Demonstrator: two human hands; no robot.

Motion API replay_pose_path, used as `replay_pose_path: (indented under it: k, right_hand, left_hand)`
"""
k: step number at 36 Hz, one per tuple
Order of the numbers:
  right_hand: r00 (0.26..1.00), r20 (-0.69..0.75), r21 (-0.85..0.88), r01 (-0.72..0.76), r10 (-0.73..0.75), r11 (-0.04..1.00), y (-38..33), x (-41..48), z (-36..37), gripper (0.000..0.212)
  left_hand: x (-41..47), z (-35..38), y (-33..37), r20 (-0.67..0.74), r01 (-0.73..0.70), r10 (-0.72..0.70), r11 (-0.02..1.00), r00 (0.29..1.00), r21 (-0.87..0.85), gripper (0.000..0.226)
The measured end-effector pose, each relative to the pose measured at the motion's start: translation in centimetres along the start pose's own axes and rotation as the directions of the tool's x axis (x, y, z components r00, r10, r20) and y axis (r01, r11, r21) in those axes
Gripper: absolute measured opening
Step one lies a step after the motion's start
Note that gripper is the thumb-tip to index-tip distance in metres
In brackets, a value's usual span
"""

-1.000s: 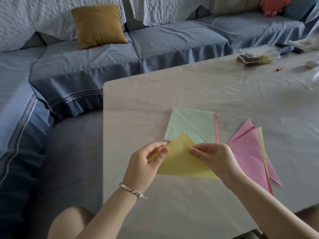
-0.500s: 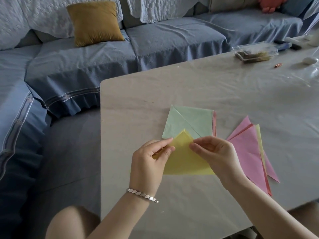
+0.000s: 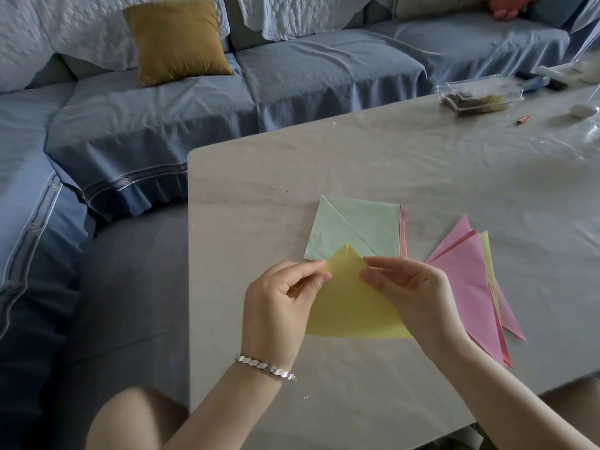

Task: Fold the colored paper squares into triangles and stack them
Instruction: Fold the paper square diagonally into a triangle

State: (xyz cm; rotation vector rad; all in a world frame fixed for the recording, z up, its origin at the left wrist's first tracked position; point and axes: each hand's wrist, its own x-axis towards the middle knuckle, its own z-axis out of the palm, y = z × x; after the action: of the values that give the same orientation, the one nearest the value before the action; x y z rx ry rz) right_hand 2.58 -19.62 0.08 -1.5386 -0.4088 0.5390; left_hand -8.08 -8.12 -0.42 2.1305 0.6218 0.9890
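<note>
A yellow paper [image 3: 349,303] folded into a triangle is held just above the table, its tip pointing away from me. My left hand [image 3: 281,306] pinches its left edge near the tip, and my right hand [image 3: 412,293] pinches the right edge. Behind it lies a stack of paper squares [image 3: 357,227] with a creased green sheet on top and pink edges showing on the right. To the right lies a pile of folded triangles [image 3: 467,284], pink on top with a yellow one between.
The pale table [image 3: 357,164] has its left edge beside a blue sofa [image 3: 292,69] with a mustard cushion [image 3: 177,40]. At the far right stand a clear plastic box [image 3: 480,94], a small copper-coloured item [image 3: 523,120] and a white object [image 3: 584,109].
Both hands have drawn closer to the tip of the yellow triangle, bringing its two layers together. The green stack and the pink pile have not moved.
</note>
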Motion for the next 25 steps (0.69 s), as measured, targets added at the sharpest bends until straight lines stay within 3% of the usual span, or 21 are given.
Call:
replay_pose_path:
  k: [16,21,25]
  right_hand:
    - [0.998,0.055,-0.009,0.014,-0.013,1.000,0.3,0.1,-0.3,0.031]
    - [0.977,0.213,-0.193,0.061,-0.019,0.979,0.2,0.8,-1.0,0.033]
    - [0.920,0.391,-0.451,0.191,0.001,0.872,-0.8,1.5,-1.4,0.020]
  left_hand:
    - [-0.2,-0.2,-0.2,0.019,0.033,-0.033,0.999,0.999,0.007,0.013]
    - [-0.1,-0.2,-0.3,0.111,0.065,-0.067,0.998,0.992,0.025,0.021]
    - [0.0,-0.4,-0.5,0.269,0.077,-0.086,0.996,0.959,0.044,0.020]
